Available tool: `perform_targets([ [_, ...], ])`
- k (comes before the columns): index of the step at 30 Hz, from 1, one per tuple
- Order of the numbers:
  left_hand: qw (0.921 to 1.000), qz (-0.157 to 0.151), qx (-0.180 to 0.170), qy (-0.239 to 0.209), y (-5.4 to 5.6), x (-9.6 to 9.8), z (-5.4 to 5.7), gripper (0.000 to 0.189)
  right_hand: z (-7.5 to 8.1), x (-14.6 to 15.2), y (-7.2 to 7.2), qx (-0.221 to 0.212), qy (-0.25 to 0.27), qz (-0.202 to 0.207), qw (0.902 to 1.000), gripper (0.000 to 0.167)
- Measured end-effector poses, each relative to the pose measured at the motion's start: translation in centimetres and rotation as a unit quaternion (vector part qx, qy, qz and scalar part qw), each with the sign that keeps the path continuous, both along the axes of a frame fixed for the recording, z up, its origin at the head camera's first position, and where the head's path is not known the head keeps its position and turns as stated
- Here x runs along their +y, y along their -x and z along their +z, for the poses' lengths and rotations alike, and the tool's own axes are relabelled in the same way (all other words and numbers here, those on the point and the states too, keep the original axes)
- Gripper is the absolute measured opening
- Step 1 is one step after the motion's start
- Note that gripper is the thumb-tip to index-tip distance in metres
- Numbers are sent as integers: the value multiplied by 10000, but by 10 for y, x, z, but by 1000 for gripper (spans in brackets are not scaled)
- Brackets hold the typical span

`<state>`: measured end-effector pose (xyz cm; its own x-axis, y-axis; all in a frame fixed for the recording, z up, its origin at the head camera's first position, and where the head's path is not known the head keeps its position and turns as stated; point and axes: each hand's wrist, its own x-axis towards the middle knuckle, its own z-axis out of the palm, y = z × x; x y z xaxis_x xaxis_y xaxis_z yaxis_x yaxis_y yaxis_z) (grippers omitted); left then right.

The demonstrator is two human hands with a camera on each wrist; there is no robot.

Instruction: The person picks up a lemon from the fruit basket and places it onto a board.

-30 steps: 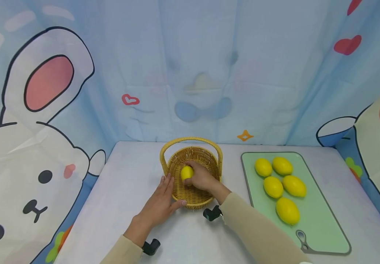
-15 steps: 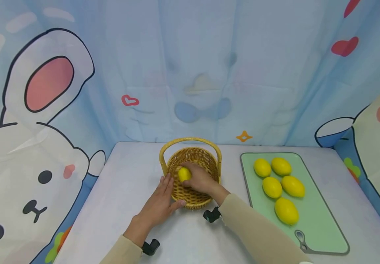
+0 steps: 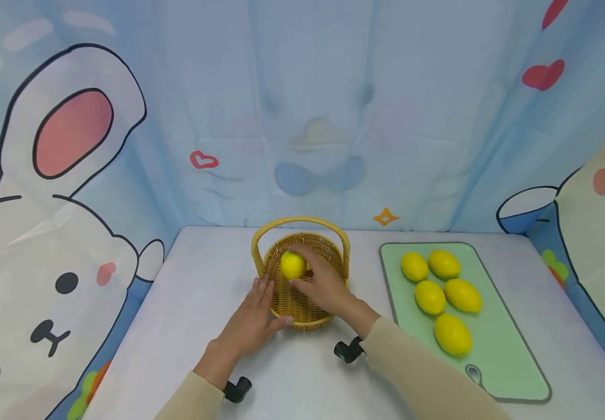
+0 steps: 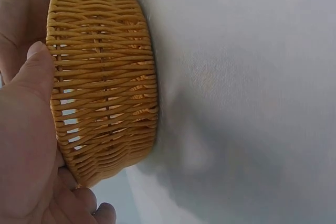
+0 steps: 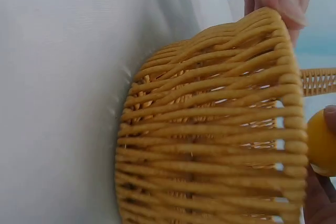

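Observation:
In the head view, a round-handled wicker basket [image 3: 302, 324] stands on the table. My right hand [image 3: 325, 287] is over its bowl and holds a yellow lemon [image 3: 293, 266] between thumb and fingers. The right wrist view shows part of that lemon [image 5: 321, 144] just beyond the basket's rim [image 5: 294, 129]. My left hand [image 3: 247, 321] rests against the basket's left side with fingers extended, its thumb along the near rim. In the left wrist view the thumb [image 4: 37, 69] touches the rim of the woven wall [image 4: 105, 82].
To the right lies a green cutting board [image 3: 512, 361] with several lemons [image 3: 430, 297] on its far part. The white tabletop [image 3: 291, 379] surrounds basket and board. A printed blue curtain [image 3: 313, 87] hangs behind the table's far edge.
My right hand has lifted the lemon from low inside the basket, and more of it shows between the fingers. The left hand stays at the basket's side.

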<state>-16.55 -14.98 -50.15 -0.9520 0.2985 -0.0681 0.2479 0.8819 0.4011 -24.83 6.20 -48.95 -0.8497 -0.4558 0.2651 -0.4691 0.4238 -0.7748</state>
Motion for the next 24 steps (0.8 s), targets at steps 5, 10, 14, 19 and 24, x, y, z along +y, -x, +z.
perform_targets([
  [5, 9998, -70, 78, 192, 2, -1, 1, 100, 6, 12, -8, 403, 154, 5, 9991, 68],
  [10, 9985, -241, 192, 445, 4, -2, 5, 99, 15, 26, -19, 550, 334, -56, 9979, 71],
  [14, 9975, -329, 229, 580, 6, -2, 8, 98, 20, 40, -29, 557, 517, -175, 9970, 76],
  [19, 9969, -369, 225, 651, 8, -1, 10, 97, 27, 59, -43, 529, 818, -310, 9948, 78],
  [24, 9964, -368, 201, 742, 7, -1, 10, 97, 32, 79, -55, 485, 1122, -458, 9914, 77],
])
